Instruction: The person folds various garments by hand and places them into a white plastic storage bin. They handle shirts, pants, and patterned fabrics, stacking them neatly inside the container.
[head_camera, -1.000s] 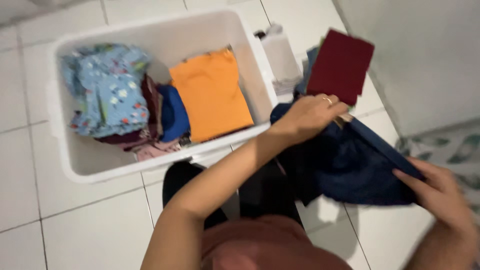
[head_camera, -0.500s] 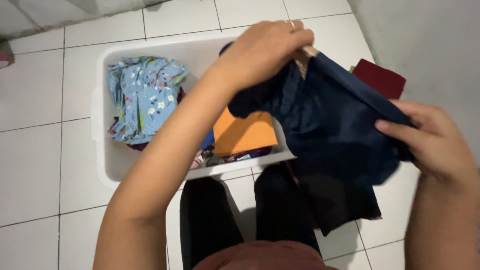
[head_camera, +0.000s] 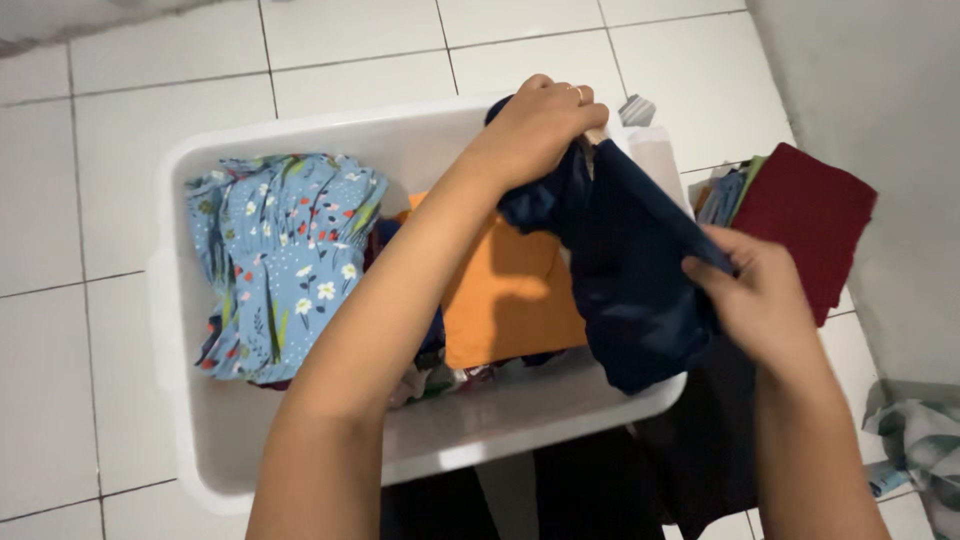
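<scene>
Both my hands hold a dark navy garment (head_camera: 632, 272) over the right end of a white plastic tub (head_camera: 300, 450). My left hand (head_camera: 540, 125) grips its upper edge near the tub's far rim; a ring shows on one finger. My right hand (head_camera: 762, 300) pinches the garment's right edge lower down. The cloth hangs between them and drapes over the tub's right side. Inside the tub lie a folded orange cloth (head_camera: 510, 300) and a light blue floral garment (head_camera: 285, 255), with several darker clothes under them.
A stack of folded clothes topped by a dark red cloth (head_camera: 805, 220) sits on the white tiled floor (head_camera: 60, 200) right of the tub, beside a pale wall (head_camera: 880, 100). A patterned cloth (head_camera: 920, 440) lies at the lower right. My dark-trousered legs (head_camera: 600, 490) are below.
The view has shifted, so the tub sits more centred. My hands have drawn closer together, gathering the navy garment over the tub's right end; my right hand moved left and down.
</scene>
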